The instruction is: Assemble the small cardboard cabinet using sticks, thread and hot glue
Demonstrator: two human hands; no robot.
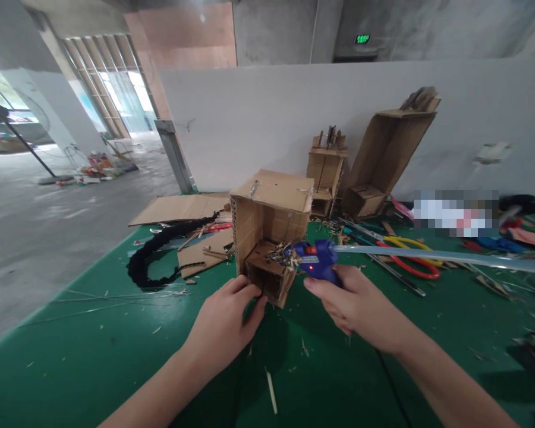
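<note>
A cardboard box structure (274,196) with an open front and a small compartment at its base stands on the green table. My left hand (232,315) grips the lower front corner of this structure, thumb and fingers closed on the cardboard. In my right hand (356,300) is a blue hot glue gun (318,258) with a small red light lit on its side. Its nozzle, coated in glue and scraps, points left at the top of the small compartment. A long translucent glue stick (410,255) sticks out of the gun's back toward the right.
Behind stand two more cardboard structures, a small one (327,172) and a tall one (387,148), by a white partition (249,113). Red-handled scissors (410,261) and yellow-handled ones lie right. Black fuzzy material (142,261) and cardboard pieces (205,255) lie left. Scraps dot the green table (138,356).
</note>
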